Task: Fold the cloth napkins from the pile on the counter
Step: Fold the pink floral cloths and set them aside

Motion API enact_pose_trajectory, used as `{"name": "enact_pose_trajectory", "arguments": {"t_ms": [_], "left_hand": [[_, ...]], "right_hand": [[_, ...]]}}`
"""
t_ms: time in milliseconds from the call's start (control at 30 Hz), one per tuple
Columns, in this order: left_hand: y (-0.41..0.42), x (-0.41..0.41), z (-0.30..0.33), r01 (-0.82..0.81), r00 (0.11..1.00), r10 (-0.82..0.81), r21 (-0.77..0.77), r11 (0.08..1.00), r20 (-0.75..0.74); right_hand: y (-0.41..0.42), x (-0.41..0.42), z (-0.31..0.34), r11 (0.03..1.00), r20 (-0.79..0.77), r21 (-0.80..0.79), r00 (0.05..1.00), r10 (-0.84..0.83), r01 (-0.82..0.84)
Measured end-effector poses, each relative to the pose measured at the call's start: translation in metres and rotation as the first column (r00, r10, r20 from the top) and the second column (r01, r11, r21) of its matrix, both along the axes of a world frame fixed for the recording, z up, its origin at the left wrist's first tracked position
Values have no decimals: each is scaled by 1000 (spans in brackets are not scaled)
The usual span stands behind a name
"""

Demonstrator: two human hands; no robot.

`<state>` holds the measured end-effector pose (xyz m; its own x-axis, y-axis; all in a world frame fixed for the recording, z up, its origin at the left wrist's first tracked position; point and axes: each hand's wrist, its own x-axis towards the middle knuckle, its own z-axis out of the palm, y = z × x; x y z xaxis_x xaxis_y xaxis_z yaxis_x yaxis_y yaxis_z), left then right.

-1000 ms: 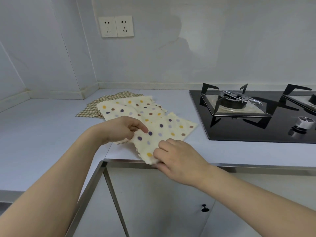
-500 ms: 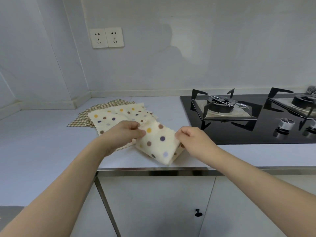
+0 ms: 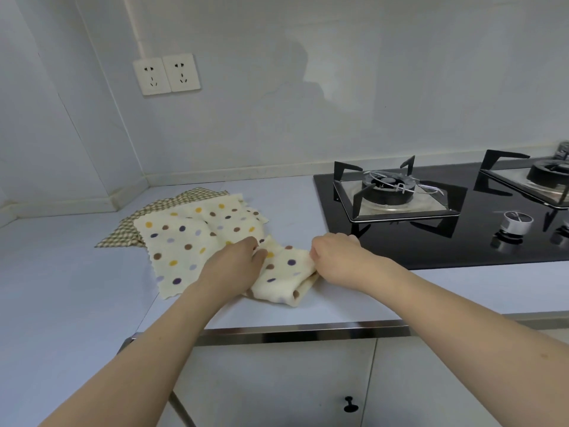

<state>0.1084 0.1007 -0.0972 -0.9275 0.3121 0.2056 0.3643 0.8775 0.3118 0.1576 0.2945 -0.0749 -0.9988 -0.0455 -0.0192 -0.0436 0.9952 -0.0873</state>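
Note:
A cream napkin with coloured dots (image 3: pixel 281 274) lies folded over on the pale counter (image 3: pixel 70 291), between my two hands. My left hand (image 3: pixel 237 266) pinches its left edge and my right hand (image 3: pixel 334 260) pinches its right edge. Behind and to the left lies the pile: another dotted cream napkin (image 3: pixel 184 241) spread flat on top of a brown checked napkin (image 3: pixel 144 217). The part of the folded napkin under my left hand is hidden.
A black glass gas hob (image 3: pixel 431 217) with two burners and knobs (image 3: pixel 514 221) sits close on the right. The steel counter edge (image 3: pixel 292 331) runs along the front above white cabinet doors. Two wall sockets (image 3: pixel 166 73) are on the back wall.
The napkin went from spread open and hanging over the counter edge to folded in half on the counter. My right hand carried its near edge up and over. Both hands moved farther onto the counter.

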Motion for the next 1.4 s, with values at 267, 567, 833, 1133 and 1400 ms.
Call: {"name": "enact_pose_trajectory", "arguments": {"t_ms": [267, 567, 833, 1133, 1400], "left_hand": [[12, -6, -1, 2, 1000, -2, -272, 962, 1], [4, 45, 11, -120, 922, 67, -116, 986, -382], [36, 91, -14, -101, 833, -23, -193, 976, -552], [53, 92, -16, -181, 870, 11, -297, 937, -493], [49, 94, -19, -163, 903, 17, -307, 938, -429]], "right_hand": [[2, 1, -7, 980, -119, 197, 991, 61, -37], [18, -7, -16, 986, -143, 10, 975, 168, -168], [15, -6, -11, 992, -54, -6, 991, 126, -127], [13, -4, -9, 987, -27, 84, 990, 139, -137], [11, -3, -11, 979, -5, 160, 991, 132, -129]]}}
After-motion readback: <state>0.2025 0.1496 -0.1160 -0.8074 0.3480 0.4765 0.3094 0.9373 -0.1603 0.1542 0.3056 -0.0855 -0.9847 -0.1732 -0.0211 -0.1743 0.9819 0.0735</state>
